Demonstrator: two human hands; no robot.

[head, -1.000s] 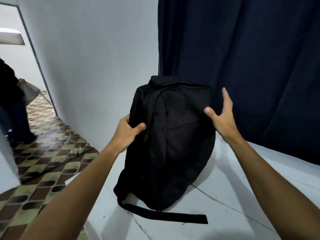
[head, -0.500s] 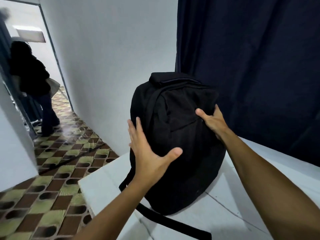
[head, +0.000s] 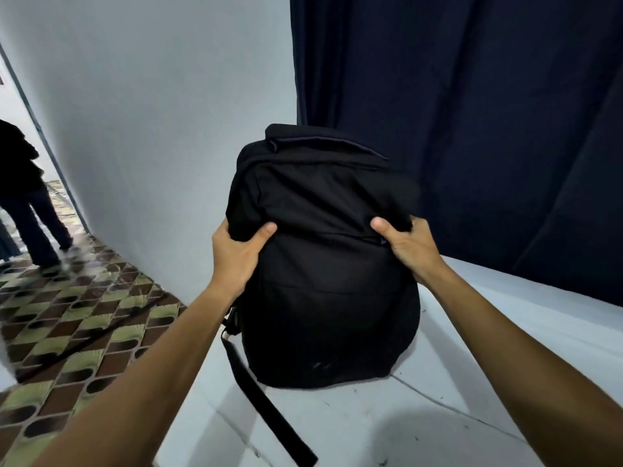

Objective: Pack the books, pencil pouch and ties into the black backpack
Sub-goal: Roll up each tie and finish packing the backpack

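Observation:
The black backpack (head: pixel 323 291) stands upright on the white table (head: pixel 488 382), looking full and closed, its front toward me. My left hand (head: pixel 236 254) grips its left side, thumb across the front and fingers behind the edge. My right hand (head: pixel 409 246) grips the right side the same way, thumb on the front. A black strap (head: pixel 263 402) trails from the bag's lower left across the table toward me. No books, pencil pouch or ties are visible.
A dark blue curtain (head: pixel 472 129) hangs right behind the bag. A pale wall (head: pixel 151 129) runs along the left. Patterned floor tiles (head: pixel 67 325) lie left of the table edge, where a person in dark clothes (head: pixel 23 203) stands in the doorway.
Both hands have closed onto the backpack's sides; half a second ago my left hand was spread open in front of it. The view has shifted so the bag sits centred.

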